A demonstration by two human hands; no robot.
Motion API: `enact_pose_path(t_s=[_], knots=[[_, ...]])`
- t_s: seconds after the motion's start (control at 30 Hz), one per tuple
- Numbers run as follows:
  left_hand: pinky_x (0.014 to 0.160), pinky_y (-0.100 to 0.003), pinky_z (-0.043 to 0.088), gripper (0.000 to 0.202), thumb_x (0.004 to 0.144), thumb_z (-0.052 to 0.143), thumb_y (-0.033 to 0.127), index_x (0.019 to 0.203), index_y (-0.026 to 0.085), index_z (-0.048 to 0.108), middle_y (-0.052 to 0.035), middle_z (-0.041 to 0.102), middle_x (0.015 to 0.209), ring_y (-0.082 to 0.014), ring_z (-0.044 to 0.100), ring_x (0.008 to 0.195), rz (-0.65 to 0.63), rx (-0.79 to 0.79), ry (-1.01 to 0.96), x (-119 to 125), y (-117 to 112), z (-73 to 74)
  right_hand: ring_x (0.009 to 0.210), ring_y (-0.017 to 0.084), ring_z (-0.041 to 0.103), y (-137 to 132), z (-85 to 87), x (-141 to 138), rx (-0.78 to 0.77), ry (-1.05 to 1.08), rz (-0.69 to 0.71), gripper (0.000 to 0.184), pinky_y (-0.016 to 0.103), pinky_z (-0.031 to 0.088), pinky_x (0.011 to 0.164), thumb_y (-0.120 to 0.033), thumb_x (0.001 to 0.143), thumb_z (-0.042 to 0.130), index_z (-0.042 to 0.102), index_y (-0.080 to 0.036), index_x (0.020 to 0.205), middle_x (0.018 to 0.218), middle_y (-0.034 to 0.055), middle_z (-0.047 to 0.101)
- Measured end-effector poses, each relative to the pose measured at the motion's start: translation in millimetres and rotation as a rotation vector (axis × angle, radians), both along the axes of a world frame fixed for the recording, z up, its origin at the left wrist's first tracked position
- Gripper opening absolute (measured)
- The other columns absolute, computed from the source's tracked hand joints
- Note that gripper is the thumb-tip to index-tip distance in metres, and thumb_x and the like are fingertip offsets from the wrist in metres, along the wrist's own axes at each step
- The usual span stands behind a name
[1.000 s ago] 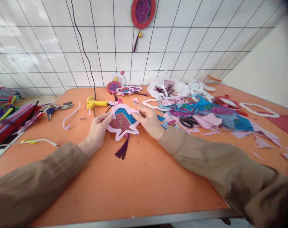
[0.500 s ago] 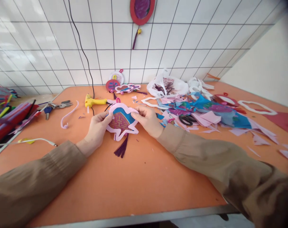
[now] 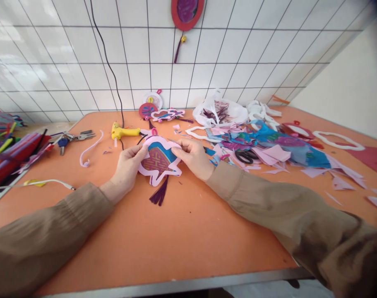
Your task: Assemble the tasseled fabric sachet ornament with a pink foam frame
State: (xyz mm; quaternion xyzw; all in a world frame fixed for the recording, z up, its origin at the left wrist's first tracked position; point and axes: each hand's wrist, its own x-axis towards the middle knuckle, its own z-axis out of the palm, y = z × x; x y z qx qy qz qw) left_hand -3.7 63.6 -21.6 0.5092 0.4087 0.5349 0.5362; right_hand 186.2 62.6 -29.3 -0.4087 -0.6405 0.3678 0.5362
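Both my hands hold a pink-rimmed craft ornament [image 3: 159, 160] with a blue and magenta patterned middle and a dark purple tassel [image 3: 159, 195] hanging from its bottom tip. My left hand [image 3: 128, 167] pinches the ornament's left edge, thumb on top. On the upper right edge my right hand [image 3: 193, 157] grips it with closed fingers. The piece is just above the orange table [image 3: 163, 236], near its middle.
A yellow glue gun [image 3: 123, 132] with a black cord lies behind the ornament. Keys [image 3: 73, 137], a pink pipe cleaner [image 3: 89, 151] and a white cable [image 3: 48, 183] are at left. Scissors [image 3: 246, 156] sit among paper scraps [image 3: 278, 149] at right. Finished ornaments [image 3: 163, 114] lie by the tiled wall.
The ornament has been turned and tilted slightly between my fingers; my hands stay in nearly the same place. The view has dropped a little.
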Motion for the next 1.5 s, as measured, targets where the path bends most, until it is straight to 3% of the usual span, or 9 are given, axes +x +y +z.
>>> enact_pose_path(t_s=[0.2,0.33,0.67,0.83,1.1,1.5], knots=[[0.042,-0.02,0.035,0.037,0.073,0.071,0.044,0.055,0.016,0.055,0.0026,0.053,0.051,-0.0083,0.047,0.045,-0.01,0.015,0.049,1.3,-3.4,2.7,0.061,0.013,0.051,-4.7,7.2,-0.2,0.028,0.02,0.014,0.025,0.028,0.042,0.059,-0.042,0.08,0.061,0.063,-0.018,0.07,0.065,0.0,0.058],[0.045,-0.02,0.036,0.036,0.078,0.066,0.045,0.059,0.016,0.056,0.0021,0.053,0.053,-0.0091,0.047,0.047,-0.049,0.064,0.15,1.2,-7.1,4.6,0.069,0.015,0.059,-5.9,11.8,0.3,0.04,0.037,0.073,0.025,0.029,0.047,0.065,-0.043,0.078,0.063,0.064,-0.019,0.073,0.073,0.002,0.065],[0.044,-0.019,0.029,0.036,0.084,0.062,0.041,0.059,0.016,0.054,0.0037,0.047,0.054,-0.0072,0.04,0.049,-0.113,0.207,0.286,1.1,-12.1,7.1,0.054,0.009,0.043,-6.4,9.3,-2.8,0.036,-0.061,0.056,0.032,0.024,0.036,0.051,-0.04,0.076,0.064,0.045,-0.019,0.06,0.056,-0.0037,0.046],[0.053,-0.019,0.04,0.026,0.083,0.064,0.04,0.085,0.015,0.068,-0.0002,0.062,0.071,-0.0101,0.052,0.061,-0.122,0.244,0.248,3.9,-13.4,10.9,0.055,0.009,0.042,-8.3,11.0,-4.1,0.042,-0.058,0.074,0.029,0.024,0.035,0.051,-0.039,0.077,0.062,0.049,-0.018,0.063,0.059,-0.003,0.047],[0.046,-0.019,0.033,0.032,0.083,0.062,0.042,0.066,0.015,0.06,0.0031,0.051,0.057,-0.0077,0.043,0.051,-0.084,0.205,0.279,5.0,-14.8,10.3,0.051,0.007,0.037,-9.3,9.4,-6.2,0.056,-0.04,0.08,0.031,0.023,0.03,0.049,-0.038,0.078,0.06,0.045,-0.019,0.06,0.055,-0.0047,0.042],[0.047,-0.019,0.037,0.027,0.08,0.068,0.039,0.067,0.015,0.065,0.0018,0.055,0.059,-0.0085,0.047,0.053,-0.098,0.205,0.162,7.0,-7.4,9.7,0.051,0.008,0.038,-11.0,10.2,-6.2,0.052,-0.045,0.073,0.029,0.024,0.03,0.05,-0.036,0.079,0.06,0.047,-0.018,0.061,0.056,-0.0041,0.045]])
